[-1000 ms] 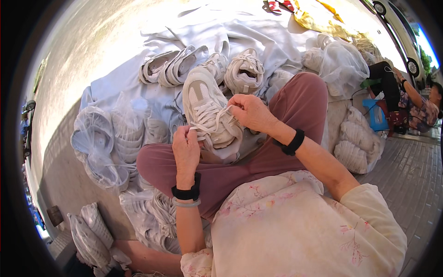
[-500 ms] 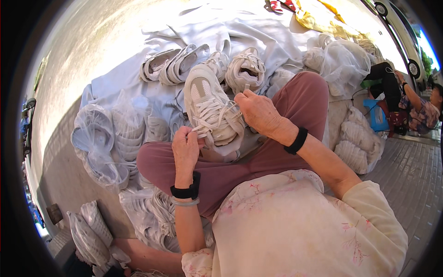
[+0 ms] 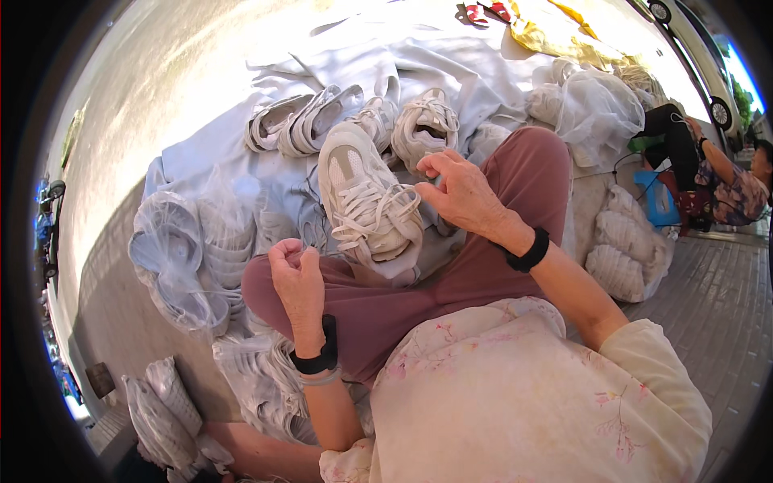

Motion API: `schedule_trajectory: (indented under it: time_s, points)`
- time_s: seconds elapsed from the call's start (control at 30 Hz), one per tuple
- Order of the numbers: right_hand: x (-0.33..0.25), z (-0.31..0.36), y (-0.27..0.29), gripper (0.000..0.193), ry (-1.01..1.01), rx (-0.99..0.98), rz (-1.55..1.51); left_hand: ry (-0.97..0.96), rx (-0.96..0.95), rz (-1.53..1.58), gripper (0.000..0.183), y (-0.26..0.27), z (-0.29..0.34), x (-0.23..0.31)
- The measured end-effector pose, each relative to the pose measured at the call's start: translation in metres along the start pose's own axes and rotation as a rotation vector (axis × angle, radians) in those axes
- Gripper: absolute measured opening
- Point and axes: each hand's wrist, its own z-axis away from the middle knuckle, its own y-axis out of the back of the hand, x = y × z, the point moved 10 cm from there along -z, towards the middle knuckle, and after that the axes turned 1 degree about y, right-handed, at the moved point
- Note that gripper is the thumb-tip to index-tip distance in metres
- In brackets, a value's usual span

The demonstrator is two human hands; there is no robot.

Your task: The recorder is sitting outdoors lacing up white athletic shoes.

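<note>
Left hand [image 3: 299, 282]: lifted beside the near left side of the sneaker, thumb and forefinger curled toward each other with a small gap, apart from the shoe. Right hand [image 3: 465, 197]: at the shoe's right side, forefinger extended, thumb lowered toward the lacing, fingers loosely parted (whether the thumb tip touches a lace cannot be told).

Sneaker [image 3: 345, 153]: one, off-white with grey panels, between the two hands and in front of the lap, toe pointing away from the wearer. Laces [image 3: 366, 211]: pale, flat, crossing the upper in loose loops.

Clothing: mauve trousers [image 3: 527, 173], knees spread to either side; cream blouse [image 3: 515, 378] with pink floral sprays; black wristband [image 3: 531, 251] at the right wrist, another at the left (with a grey bangle beside it).

Beyond the sneaker: laced sneaker [image 3: 419, 143], off-white, on a pale blue sheet [image 3: 189, 157]; open pale shoes to its left.

Left side: clear plastic bag [image 3: 173, 278] over several pale shoes. Right side: translucent bag [image 3: 600, 113] behind the knee; bagged pale shoes [image 3: 620, 258] near brick paving [image 3: 692, 314].

Far right: co-worker [image 3: 734, 189], seated, beside a blue bag [image 3: 659, 201].

Top edge: yellow cloth [image 3: 547, 40].
</note>
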Motion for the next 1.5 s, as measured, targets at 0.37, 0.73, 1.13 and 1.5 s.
schedule_trajectory:
  time_s: [0.37,0.73,1.13,1.5]
  points:
    - [0.015,0.027,-0.08,0.095,-0.099,-0.368,-0.006,-0.199,-0.618,-0.067,0.022,-0.081,0.083,0.032]
    - [-0.01,0.027,-0.049,0.097,-0.032,-0.16,-0.101,-0.554,-0.46,-0.632,0.031,-0.102,0.097,0.06]
    - [0.031,0.016,-0.081,0.069,-0.093,-0.276,-0.046,-0.317,-0.368,-0.196,0.03,-0.038,0.057,0.05]
    - [0.025,0.026,-0.089,0.09,-0.301,-0.375,-0.239,0.006,-0.55,-0.019,0.031,-0.022,0.005,0.078]
